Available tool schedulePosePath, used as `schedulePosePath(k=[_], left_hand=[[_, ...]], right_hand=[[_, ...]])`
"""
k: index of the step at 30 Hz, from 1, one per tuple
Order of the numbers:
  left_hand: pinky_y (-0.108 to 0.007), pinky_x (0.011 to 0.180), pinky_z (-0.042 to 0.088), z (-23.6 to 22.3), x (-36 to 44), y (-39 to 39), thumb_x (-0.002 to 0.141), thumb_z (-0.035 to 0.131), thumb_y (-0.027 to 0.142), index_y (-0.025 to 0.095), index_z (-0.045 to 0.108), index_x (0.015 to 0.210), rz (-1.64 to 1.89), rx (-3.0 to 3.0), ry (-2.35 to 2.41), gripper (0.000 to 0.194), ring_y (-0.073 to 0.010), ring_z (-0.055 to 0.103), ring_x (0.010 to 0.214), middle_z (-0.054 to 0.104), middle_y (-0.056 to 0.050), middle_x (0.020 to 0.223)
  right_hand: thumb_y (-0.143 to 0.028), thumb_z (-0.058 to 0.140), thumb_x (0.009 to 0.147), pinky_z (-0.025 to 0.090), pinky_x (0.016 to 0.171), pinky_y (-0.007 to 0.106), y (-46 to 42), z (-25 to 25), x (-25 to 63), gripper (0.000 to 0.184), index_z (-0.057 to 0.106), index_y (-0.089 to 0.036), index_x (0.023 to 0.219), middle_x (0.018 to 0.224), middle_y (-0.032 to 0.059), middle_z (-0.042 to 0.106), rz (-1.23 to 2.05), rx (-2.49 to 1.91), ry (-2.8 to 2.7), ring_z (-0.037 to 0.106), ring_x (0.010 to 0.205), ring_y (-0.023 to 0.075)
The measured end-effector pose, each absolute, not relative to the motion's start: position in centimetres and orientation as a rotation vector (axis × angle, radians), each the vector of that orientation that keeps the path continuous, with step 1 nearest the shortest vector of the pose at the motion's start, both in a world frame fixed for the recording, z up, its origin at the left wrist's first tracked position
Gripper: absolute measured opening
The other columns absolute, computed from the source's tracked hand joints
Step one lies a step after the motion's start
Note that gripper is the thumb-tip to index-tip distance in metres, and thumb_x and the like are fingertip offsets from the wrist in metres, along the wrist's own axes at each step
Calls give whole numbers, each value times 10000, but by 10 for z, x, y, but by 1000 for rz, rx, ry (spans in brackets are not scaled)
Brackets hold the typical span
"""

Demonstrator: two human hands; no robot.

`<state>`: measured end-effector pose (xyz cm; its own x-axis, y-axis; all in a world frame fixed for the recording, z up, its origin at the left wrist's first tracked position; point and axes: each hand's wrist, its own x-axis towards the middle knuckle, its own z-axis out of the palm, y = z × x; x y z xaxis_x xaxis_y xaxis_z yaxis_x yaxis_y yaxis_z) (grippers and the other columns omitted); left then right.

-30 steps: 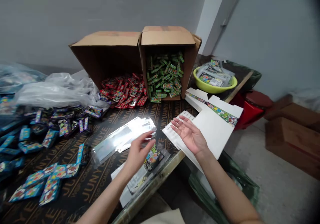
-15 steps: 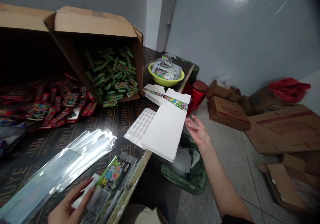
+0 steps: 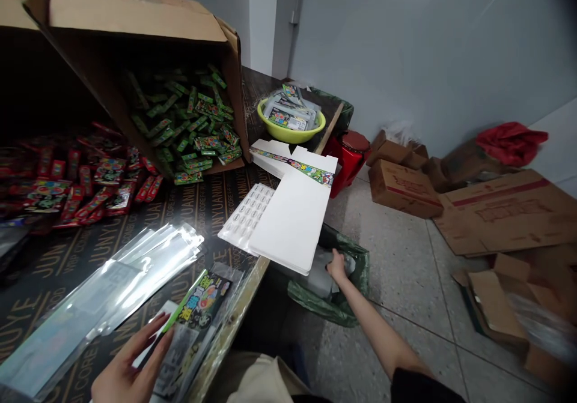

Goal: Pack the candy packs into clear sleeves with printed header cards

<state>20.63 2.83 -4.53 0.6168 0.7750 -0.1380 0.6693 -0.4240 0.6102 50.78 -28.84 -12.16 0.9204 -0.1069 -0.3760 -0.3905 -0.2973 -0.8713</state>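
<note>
At the table's front edge, my left hand [image 3: 135, 355] is closed, thumb and fingers pinching the green edge of a printed card packet [image 3: 202, 301]. Colourful lettering covers the packet's upper part, and clear plastic shows below. My right hand [image 3: 337, 266] is down in a green bin bag [image 3: 360, 277] beside the table, its fingers curled against grey plastic pieces [image 3: 318, 280]. What they grip there, if anything, is hidden. White card sheets [image 3: 288, 223] overhang the table edge above the bag, with a printed strip [image 3: 311, 172] across them. A sticker sheet [image 3: 247, 214] lies partly under the cards.
Clear plastic sleeves [image 3: 153, 271] lie on the dark table. Behind them, a tipped carton [image 3: 135, 9] holds small green packets [image 3: 193, 127], beside red packets [image 3: 85, 181]. A yellow bowl [image 3: 293, 134] holds packaged items. A red stool [image 3: 351, 157] and cardboard boxes [image 3: 403, 187] stand on the floor.
My right hand has moved down from beside the white cards into the green bin bag. My left hand now tilts the packet's edge up slightly. The view has shifted a little.
</note>
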Motion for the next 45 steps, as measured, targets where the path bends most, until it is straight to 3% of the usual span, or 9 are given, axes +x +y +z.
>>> schedulePosePath(k=[6, 8, 10, 12, 14, 17, 23, 36, 45], left_hand=[[-283, 508, 490, -37, 203, 27, 670, 516, 556, 257, 634, 969, 278, 2244, 1134, 439, -106, 512, 380, 680, -30, 977], [-281, 498, 484, -35, 203, 27, 671, 510, 560, 254, 632, 968, 284, 2257, 1123, 444, -108, 520, 390, 672, -35, 1002], [-286, 511, 484, -35, 203, 26, 675, 495, 570, 248, 627, 976, 281, 2264, 1117, 460, -123, 552, 438, 655, -40, 1045], [-287, 532, 485, -35, 204, 24, 681, 477, 580, 247, 620, 991, 276, 2258, 1123, 477, -143, 589, 507, 640, -43, 1080], [-286, 539, 484, -35, 206, 22, 681, 469, 590, 255, 611, 1006, 251, 2250, 1130, 488, -142, 593, 511, 634, -41, 1092], [-298, 541, 484, -35, 210, 19, 670, 468, 610, 265, 609, 1007, 219, 2258, 1121, 502, -109, 538, 409, 643, -38, 1075], [-289, 523, 480, -38, 212, 20, 677, 475, 608, 277, 604, 1016, 196, 2265, 1080, 490, -116, 551, 432, 634, -31, 1092], [-258, 572, 488, -38, 207, 20, 715, 486, 554, 247, 607, 1012, 165, 2242, 1140, 444, -92, 547, 445, 625, -40, 1115], [-237, 546, 490, -47, 201, 24, 682, 518, 561, 259, 612, 1020, 164, 2228, 1100, 463, -177, 644, 689, 631, -23, 1104]], right_hand=[[-242, 641, 607, 326, 890, 383, -297, -151, 486, 118, 563, -168, 558, 883, 111, 582, 455, -2023, 385, 413, 1106, 311], [-422, 557, 706, 352, 856, 430, -297, -148, 497, 278, 607, -159, 632, 849, 134, 601, 516, -1987, 401, 477, 1036, 314], [-604, 334, 776, 395, 804, 453, -297, -136, 511, 532, 633, -165, 806, 859, 135, 614, 558, -1926, 402, 543, 952, 289], [-702, 145, 758, 423, 793, 443, -297, -112, 524, 711, 594, -201, 985, 943, 124, 618, 528, -1705, 329, 570, 943, 249], [-761, 142, 706, 416, 839, 428, -295, -79, 532, 761, 541, -238, 1089, 1051, 114, 600, 426, -1335, 195, 554, 1008, 219], [-752, 278, 690, 364, 926, 414, -285, -23, 531, 702, 517, -264, 1133, 1161, 97, 561, 316, -979, 21, 502, 1102, 200], [-699, 336, 720, 323, 974, 415, -251, 38, 507, 608, 523, -289, 1127, 1184, 60, 554, 371, -918, -94, 448, 1166, 201], [-788, 274, 668, 231, 1037, 451, -240, 49, 493, 745, 547, -263, 1120, 1223, 68, 532, 508, -807, -206, 368, 1234, 243], [-756, 225, 720, 245, 1023, 484, -233, 47, 493, 708, 532, -273, 1136, 1249, 68, 509, 485, -869, -286, 396, 1214, 254]])
